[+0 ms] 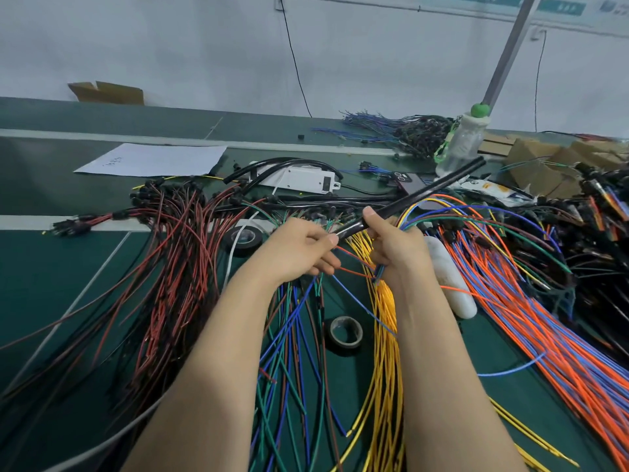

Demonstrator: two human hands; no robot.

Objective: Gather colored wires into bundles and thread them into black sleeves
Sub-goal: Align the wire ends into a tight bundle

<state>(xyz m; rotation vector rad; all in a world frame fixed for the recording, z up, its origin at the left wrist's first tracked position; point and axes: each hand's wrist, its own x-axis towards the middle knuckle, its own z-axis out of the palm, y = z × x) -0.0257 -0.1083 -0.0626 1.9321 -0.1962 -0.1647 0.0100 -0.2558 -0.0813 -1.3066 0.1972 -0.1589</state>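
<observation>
The left hand (299,250) pinches the near end of the black sleeve (425,194); the right hand (396,248) has a tight grip round it and colored wires (377,273).

One left hand (299,248), one right hand (400,248), two tape rolls (252,245) (342,349), one paper sheet (153,160), one plastic bottle (463,144) — wires (384,369) beyond counting.

Your left hand's (299,250) fingers (326,264) pinch the near end of the black sleeve (425,195) and hide its mouth. Your right hand (398,247), also on the sleeve, covers the thin wires (376,275) in its palm, so where they lead cannot be told. Both your forearms, the yellow wires (384,335) and the orange wires (544,335) run off the bottom edge. The writing on the sheet of paper (153,160) is too small to read.
</observation>
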